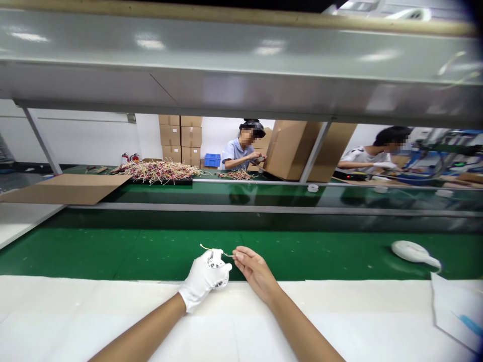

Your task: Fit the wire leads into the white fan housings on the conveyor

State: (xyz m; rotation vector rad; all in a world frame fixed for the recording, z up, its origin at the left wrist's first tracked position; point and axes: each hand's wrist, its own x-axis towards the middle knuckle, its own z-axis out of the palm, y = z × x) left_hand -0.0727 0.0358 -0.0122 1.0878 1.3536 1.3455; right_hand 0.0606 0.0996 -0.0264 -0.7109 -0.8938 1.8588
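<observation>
- Left hand (202, 281) has a white fabric glove on, fingers curled snugly around a small white plastic part (216, 259), so that's a firm closed grip. The part sits right at the fingertips, out over the green belt, and I can't make out exactly what it is from this angle.
- Right hand (253, 271) is bare, with thumb and index pressed together, pinching a thin wire (228, 255) that runs out of the part. The other fingers are loosely curled.
- A yellow wire (207, 248) sticks out the other side of the part, up and to the left.
- Both forearms rest over a white sheet (151, 322) covering the near edge of the bench, and just past that is a green conveyor belt (75, 254).
- Off to the right on the belt there's a white oval plastic object (413, 251), and a loose white paper (456, 311) with some blue on it lies near the bench edge.
- Across the line, a co-worker in a blue shirt (236, 153) is working with both hands, and another in a white shirt (362, 157) has a white glove on.
- Over there, a big pile of colored wires (158, 172) sits on a dark tray, with stacked cardboard boxes (180, 141) behind it.
</observation>
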